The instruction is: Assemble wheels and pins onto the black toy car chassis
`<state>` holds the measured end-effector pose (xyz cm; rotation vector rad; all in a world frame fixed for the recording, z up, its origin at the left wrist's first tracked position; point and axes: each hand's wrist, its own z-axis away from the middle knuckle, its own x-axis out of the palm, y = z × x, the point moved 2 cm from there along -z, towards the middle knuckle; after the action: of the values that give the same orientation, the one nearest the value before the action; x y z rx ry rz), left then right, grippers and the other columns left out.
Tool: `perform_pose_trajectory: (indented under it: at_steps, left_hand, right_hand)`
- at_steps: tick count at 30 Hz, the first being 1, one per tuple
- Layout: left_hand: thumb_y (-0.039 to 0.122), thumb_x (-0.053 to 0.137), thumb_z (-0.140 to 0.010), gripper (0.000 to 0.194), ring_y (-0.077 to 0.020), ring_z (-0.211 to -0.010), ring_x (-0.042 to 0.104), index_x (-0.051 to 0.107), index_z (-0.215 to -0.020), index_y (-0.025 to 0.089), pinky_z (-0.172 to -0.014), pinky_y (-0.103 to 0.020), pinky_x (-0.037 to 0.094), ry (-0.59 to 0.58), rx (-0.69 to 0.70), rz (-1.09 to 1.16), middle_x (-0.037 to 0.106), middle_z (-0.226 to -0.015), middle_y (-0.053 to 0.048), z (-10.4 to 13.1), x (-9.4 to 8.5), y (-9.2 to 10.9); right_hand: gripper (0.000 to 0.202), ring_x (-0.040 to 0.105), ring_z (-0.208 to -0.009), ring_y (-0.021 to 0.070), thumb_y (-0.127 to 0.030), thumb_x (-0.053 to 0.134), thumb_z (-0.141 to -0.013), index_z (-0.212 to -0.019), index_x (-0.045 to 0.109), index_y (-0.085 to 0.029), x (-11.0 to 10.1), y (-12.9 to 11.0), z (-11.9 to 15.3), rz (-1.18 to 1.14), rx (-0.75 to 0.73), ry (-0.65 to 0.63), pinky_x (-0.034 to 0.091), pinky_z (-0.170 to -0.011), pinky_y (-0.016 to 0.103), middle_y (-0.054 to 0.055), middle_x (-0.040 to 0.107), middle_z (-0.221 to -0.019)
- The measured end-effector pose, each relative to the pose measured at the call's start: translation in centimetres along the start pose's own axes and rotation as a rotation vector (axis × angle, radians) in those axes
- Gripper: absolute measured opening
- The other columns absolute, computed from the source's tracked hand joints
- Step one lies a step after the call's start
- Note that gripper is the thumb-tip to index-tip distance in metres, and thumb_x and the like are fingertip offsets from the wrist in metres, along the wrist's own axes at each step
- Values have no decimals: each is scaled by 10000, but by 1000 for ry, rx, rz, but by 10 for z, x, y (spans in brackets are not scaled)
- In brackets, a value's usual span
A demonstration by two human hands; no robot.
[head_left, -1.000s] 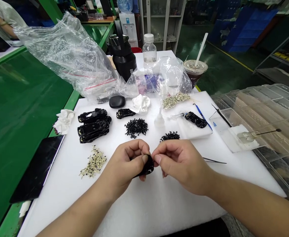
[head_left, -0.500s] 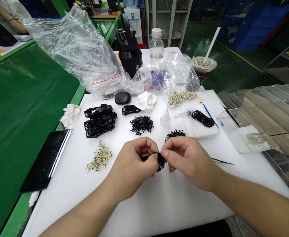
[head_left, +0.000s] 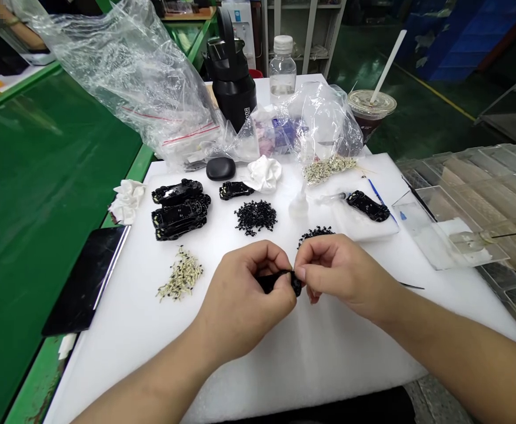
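My left hand (head_left: 245, 303) is closed around a small black toy car body (head_left: 267, 283), mostly hidden by the fingers. My right hand (head_left: 343, 274) pinches thumb and forefinger together at the car's right end; whatever lies between those fingertips is too small or hidden to make out. Just beyond the hands are a heap of tiny black parts (head_left: 256, 217) and a second black heap (head_left: 317, 233), partly covered by my right hand. To the left lies a pile of cream-coloured small parts with dark tips (head_left: 180, 277). Several black car bodies (head_left: 180, 215) rest at the back left.
On the white foam board (head_left: 310, 365) are a small white dropper bottle (head_left: 299, 206), crumpled tissue (head_left: 264, 174) and another car body (head_left: 368, 206) on a white block. Plastic bags, a black flask (head_left: 231, 88) and an iced drink (head_left: 371, 106) stand behind. Clear compartment trays (head_left: 500, 194) lie right.
The view has shifted slightly. Both hands stay together at the car, whose right end is now more covered by my left thumb and right fingertips.
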<state>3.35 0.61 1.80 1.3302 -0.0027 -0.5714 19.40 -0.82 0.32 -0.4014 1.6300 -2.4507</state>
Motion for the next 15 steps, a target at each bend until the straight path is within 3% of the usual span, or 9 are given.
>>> perform_pose_trajectory:
  at_steps: [6,15]
  left_hand:
    - [189,568,-681,51,-62,-489,469,599,-715,167,-441,-159,369,13,-8,-5,545,-546,59,-2,0,-1]
    - [177,587,-699,41,-88,-508,544,596,-739,170,-477,-187,454,-79,-114,140,593,-569,46,-7,1,-5]
  right_hand:
    - [91,533,-574,92,-207,640,-754,-677,622,-161,-2,0,-3,42,13,20,471,-545,213,-30,565,-611]
    - [94,524,-539,94,-218,619,-721,-653,594,-157,-2,-1,-5,18,84,22,463,-519,227,-18,569,-617]
